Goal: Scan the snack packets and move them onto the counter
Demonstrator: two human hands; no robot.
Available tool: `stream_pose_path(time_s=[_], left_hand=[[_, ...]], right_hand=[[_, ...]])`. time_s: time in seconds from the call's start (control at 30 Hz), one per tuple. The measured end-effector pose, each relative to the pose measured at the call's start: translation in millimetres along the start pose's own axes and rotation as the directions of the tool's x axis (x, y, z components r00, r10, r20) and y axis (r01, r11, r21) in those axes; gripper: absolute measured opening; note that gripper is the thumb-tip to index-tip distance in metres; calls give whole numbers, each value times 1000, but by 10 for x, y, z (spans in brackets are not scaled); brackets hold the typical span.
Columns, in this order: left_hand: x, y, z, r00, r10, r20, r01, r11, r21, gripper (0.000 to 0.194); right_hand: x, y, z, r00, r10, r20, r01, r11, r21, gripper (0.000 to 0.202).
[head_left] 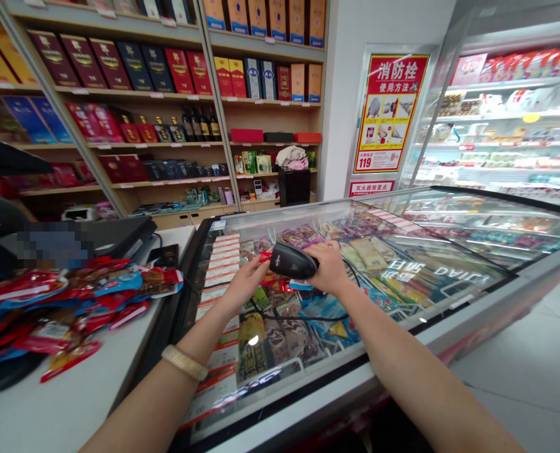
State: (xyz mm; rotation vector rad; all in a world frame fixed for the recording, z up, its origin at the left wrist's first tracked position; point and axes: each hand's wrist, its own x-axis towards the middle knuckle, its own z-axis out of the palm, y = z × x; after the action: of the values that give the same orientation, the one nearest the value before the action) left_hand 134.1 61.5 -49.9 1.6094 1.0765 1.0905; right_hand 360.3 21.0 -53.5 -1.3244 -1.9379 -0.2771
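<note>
My right hand (328, 267) is wrapped round the handle of a black barcode scanner (289, 261), whose head points left. A dark cable hangs from the scanner and loops over the freezer's glass. In front of the scanner head, my left hand (252, 277) pinches the corner of a red snack packet (264, 257). Most of that packet is hidden behind the scanner; a little red and blue shows below it. Both hands are above the glass-topped chest freezer (384, 371), which holds many colourful packs.
On the white counter (133, 352) at left lies a pile of red and blue snack packets (72, 302), with a dark phone-like device (164, 256) beside it. Shelves of boxes and bottles (199, 126) line the back. A lit display fridge (511, 126) stands at right.
</note>
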Motion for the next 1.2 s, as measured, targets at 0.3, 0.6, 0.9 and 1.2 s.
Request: stream_pose_path(time_s=[0.3, 0.6, 0.9, 1.2], left_hand=[[-126, 95, -327, 968, 139, -211, -138, 990, 16, 23], [-258, 122, -1308, 748, 308, -588, -92, 925, 368, 22], [-110, -472, -1953, 901, 5, -434, -59, 992, -111, 12], [-186, -384, -1921, 740, 253, -624, -298, 954, 33, 14]], right_hand=[[-10, 31, 16, 999, 41, -19, -41, 999, 0, 32], [-22, 18, 42, 998, 55, -10, -55, 998, -12, 25], [-37, 22, 67, 999, 50, 0, -50, 998, -35, 27], [-35, 5, 60, 997, 73, 9, -73, 997, -9, 30]])
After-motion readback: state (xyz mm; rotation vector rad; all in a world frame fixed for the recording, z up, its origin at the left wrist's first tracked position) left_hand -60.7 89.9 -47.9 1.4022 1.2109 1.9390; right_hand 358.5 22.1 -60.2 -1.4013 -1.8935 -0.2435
